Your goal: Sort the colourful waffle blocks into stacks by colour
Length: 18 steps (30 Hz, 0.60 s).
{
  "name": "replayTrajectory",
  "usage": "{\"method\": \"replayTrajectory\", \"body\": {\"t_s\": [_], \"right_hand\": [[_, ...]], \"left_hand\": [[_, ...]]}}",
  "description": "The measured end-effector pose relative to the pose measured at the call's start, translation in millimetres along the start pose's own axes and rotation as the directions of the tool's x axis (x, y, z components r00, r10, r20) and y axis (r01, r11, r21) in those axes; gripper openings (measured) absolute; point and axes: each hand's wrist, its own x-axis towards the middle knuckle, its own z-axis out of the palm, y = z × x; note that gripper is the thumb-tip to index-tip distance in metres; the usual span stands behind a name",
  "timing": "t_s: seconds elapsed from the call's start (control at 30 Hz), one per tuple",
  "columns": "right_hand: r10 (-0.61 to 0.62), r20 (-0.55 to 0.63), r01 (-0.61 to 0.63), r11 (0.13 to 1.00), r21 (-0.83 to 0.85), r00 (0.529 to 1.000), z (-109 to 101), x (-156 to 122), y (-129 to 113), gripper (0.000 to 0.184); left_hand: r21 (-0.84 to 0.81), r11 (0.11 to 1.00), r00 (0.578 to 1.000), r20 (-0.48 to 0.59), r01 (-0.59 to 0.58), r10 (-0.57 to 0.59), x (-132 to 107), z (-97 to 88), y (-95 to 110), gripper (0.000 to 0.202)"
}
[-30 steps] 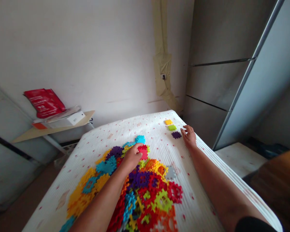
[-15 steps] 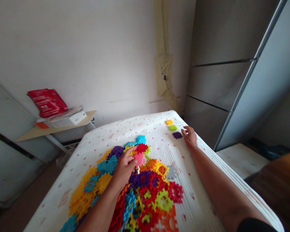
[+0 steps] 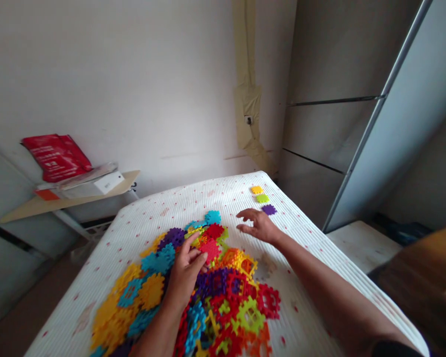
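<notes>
My left hand (image 3: 189,263) is over the pile, thumb and fingers closed on the edge of a red toothed building piece (image 3: 210,250). Under and around it spreads a heap of flat plastic building pieces: yellow (image 3: 150,292), blue (image 3: 163,259), purple (image 3: 173,238) and lime green (image 3: 250,316). Another red piece (image 3: 213,230) lies just beyond the held one. To the right, my right hand (image 3: 258,225) hovers above the sheet, fingers apart with nothing in them. Beyond it a yellow piece (image 3: 256,190), a green piece (image 3: 262,198) and a purple piece (image 3: 269,209) form a row.
A white quilted cover (image 3: 193,198) with red dots lies over the bed-like surface. At left, a small shelf table (image 3: 128,183) bears a red packet (image 3: 55,156) and a white box (image 3: 107,183). A grey wardrobe (image 3: 315,134) stands at right.
My right hand has moved left, away from the purple piece in the row and towards my left hand. The held red piece has tilted. The view has shifted slightly.
</notes>
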Motion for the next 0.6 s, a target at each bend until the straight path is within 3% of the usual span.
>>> {"method": "replayTrajectory", "body": {"t_s": [0.07, 0.17, 0.4, 0.6], "right_hand": [[-0.187, 0.13, 0.185, 0.982, 0.029, 0.974, 7.2, 2.4, -29.3, 0.036], [-0.33, 0.245, 0.326, 0.944, 0.058, 0.912, 14.7, 0.9, -53.3, 0.039], [-0.299, 0.259, 0.301, 0.953, 0.034, 0.919, 15.7, -2.3, -52.7, 0.048], [-0.363, 0.29, 0.378, 0.926, 0.005, 0.885, 22.2, -4.7, -66.1, 0.057]], "left_hand": [[-0.019, 1.0, 1.0, 0.004, 0.009, -0.009, -0.5, 0.3, 0.1, 0.066], [-0.047, 0.999, 1.0, 0.0, 0.004, -0.004, -1.3, 0.3, 0.1, 0.065], [-0.064, 0.998, 1.0, 0.001, -0.015, 0.015, -2.5, 0.7, -1.3, 0.064], [-0.073, 0.997, 0.999, 0.034, -0.012, 0.015, -4.6, 0.6, -0.1, 0.067]]}}
